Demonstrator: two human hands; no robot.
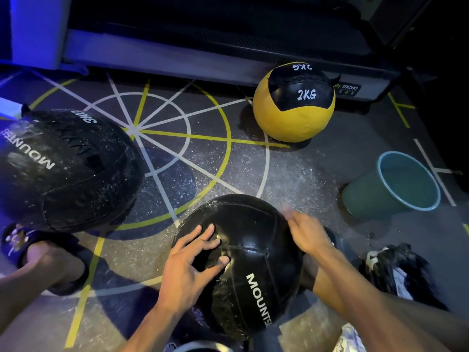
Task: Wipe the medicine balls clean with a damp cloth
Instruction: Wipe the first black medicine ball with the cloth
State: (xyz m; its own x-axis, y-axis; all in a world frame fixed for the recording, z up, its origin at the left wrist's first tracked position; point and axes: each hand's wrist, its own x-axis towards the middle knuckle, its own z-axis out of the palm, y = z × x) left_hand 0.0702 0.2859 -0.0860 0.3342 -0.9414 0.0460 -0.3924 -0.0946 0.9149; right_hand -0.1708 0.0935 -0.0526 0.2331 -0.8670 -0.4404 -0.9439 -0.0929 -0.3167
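Note:
A black medicine ball [251, 247] marked MOUNTS sits on the floor right in front of me. My left hand [193, 260] rests on its left top with fingers spread. My right hand [308, 231] touches its upper right side, fingers straight and slightly blurred. A larger black ball [63, 171], wet and shiny, lies at the left. A yellow and black 2KG ball [294, 105] stands at the back. A dark crumpled cloth [398, 270] lies on the floor at the right, apart from both hands.
A teal bucket [396, 184] holding water stands at the right. A treadmill base [203, 52] runs along the back. My sandalled foot [48, 257] is at the left. The speckled floor [253, 163] carries white and yellow lines.

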